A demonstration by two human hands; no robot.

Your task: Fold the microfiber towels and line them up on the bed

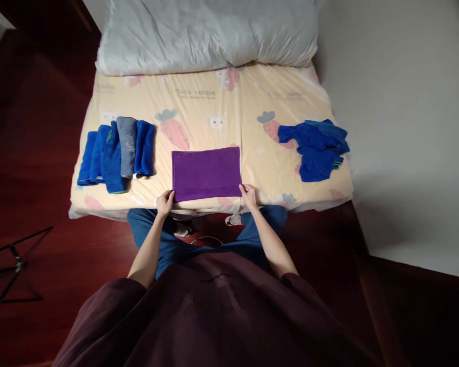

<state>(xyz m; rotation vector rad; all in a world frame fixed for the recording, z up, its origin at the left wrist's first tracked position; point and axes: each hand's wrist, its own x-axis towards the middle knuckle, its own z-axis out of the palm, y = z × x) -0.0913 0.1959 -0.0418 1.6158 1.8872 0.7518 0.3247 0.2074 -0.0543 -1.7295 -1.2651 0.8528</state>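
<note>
A purple towel (206, 173) lies flat as a rectangle near the front edge of the bed. My left hand (164, 203) pinches its near left corner, and my right hand (248, 196) pinches the near right corner. To the left, several rolled towels sit side by side, mostly blue (88, 158), with one grey towel roll (127, 148) among them. A crumpled heap of blue towels (315, 150) lies on the right part of the bed.
The bed (210, 122) has a yellow sheet printed with carrots and rabbits. Across its far end rests a pale grey quilt (210, 35). A white wall (405, 127) borders the right side. Black stand legs (19, 265) are on the dark red floor at left.
</note>
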